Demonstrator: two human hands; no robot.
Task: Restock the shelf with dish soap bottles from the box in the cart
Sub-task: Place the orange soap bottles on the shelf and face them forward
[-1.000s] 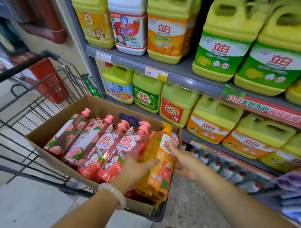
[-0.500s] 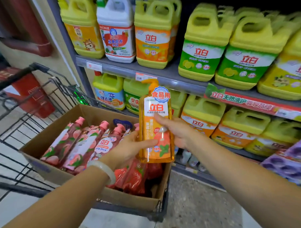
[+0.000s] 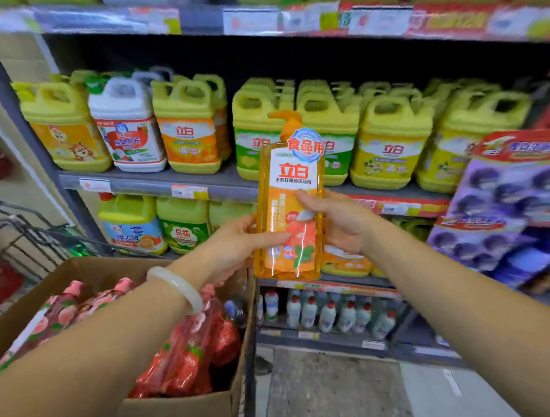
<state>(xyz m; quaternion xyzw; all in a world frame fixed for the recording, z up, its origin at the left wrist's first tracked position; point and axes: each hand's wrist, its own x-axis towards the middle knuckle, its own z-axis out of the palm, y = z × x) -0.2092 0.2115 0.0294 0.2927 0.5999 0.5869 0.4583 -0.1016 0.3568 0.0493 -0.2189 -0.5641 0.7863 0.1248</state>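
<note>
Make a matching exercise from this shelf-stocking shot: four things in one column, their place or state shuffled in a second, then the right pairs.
Things
1. orange pump bottle
2. white jug
3. cardboard box
4. white bracelet

Places or states
A. stands on the shelf between yellow jugs
B. sits in the cart, with pink and red bottles inside
C. held upright in front of the shelves by the left hand and the right hand
D. worn on the left wrist

Pairs: 1-C, 2-A, 3-B, 4-D

Both hands grip an upright orange dish soap bottle point(image 3: 290, 204) before the shelf point(image 3: 160, 182). The left hand point(image 3: 237, 244) and right hand point(image 3: 339, 218) flank it above the box point(image 3: 181, 408).
</note>
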